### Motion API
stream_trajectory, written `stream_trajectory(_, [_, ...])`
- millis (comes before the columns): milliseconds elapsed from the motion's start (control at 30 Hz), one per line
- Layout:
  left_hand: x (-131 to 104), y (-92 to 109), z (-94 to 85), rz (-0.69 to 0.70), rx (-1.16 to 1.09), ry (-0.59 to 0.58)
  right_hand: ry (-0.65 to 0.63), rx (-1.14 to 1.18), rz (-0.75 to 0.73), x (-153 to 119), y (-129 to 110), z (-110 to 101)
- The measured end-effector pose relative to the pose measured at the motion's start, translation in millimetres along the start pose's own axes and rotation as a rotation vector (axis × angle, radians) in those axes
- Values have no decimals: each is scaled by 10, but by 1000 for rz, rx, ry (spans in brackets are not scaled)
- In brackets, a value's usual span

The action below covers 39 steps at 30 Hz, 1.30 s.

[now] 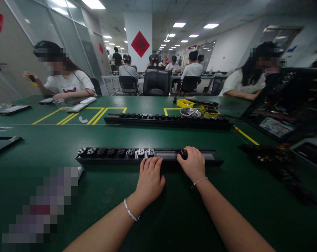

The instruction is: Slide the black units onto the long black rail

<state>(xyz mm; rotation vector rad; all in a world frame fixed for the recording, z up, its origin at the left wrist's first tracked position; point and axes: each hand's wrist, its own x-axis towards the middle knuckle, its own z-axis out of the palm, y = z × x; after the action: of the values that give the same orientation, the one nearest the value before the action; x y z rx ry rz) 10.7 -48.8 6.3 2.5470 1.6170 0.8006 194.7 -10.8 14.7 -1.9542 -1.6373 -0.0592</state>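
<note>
A long black channel (127,161), like a power strip housing, lies across the bench in front of me. Several round-faced black socket modules (111,152) sit in a row in its left part, some showing bright metal. My left hand (151,178) rests with outstretched fingers on the channel's front edge, by the rightmost module (150,153) of that row. Farther right, my right hand (193,162) is closed around a black socket module (184,154) at the channel. The bare grey inside of the channel shows between this module and the row.
Behind lies a second black channel (168,121) filled with similar modules. Yellow bins (185,103) and a metal dish (190,112) stand beyond it. Dark cables (276,164) and a black panel (281,101) occupy the right side. Co-workers (69,80) sit across the green bench (103,210).
</note>
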Motion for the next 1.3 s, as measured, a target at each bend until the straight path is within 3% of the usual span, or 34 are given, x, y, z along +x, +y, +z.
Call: stream_trajectory(1300, [-4,-7,-1,4,2,-3,74,35,-16,-27,71,4])
